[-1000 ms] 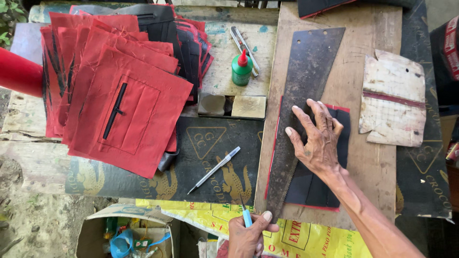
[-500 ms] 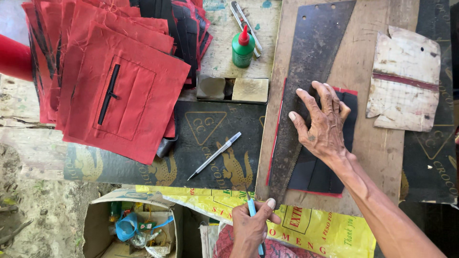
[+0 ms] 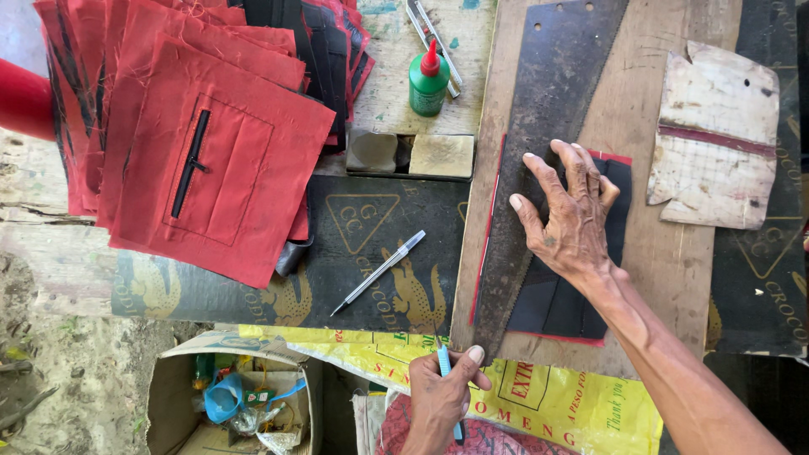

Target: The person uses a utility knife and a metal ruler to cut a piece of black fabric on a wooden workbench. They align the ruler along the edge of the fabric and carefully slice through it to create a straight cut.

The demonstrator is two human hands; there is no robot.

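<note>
Wooden board (image 3: pixel 666 253), saw blade (image 3: pixel 539 143) under right hand (image 3: pixel 573 223) fingers (image 3: pixel 539 173).

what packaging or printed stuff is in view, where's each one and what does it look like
Yellow sack: bottom edge, under the right hand's board, red and black print.
Black sheet: centre, gold crocodile and triangle prints.
Cardboard box: bottom left, open, brown.
Green bottle: top centre, red cap.
</note>
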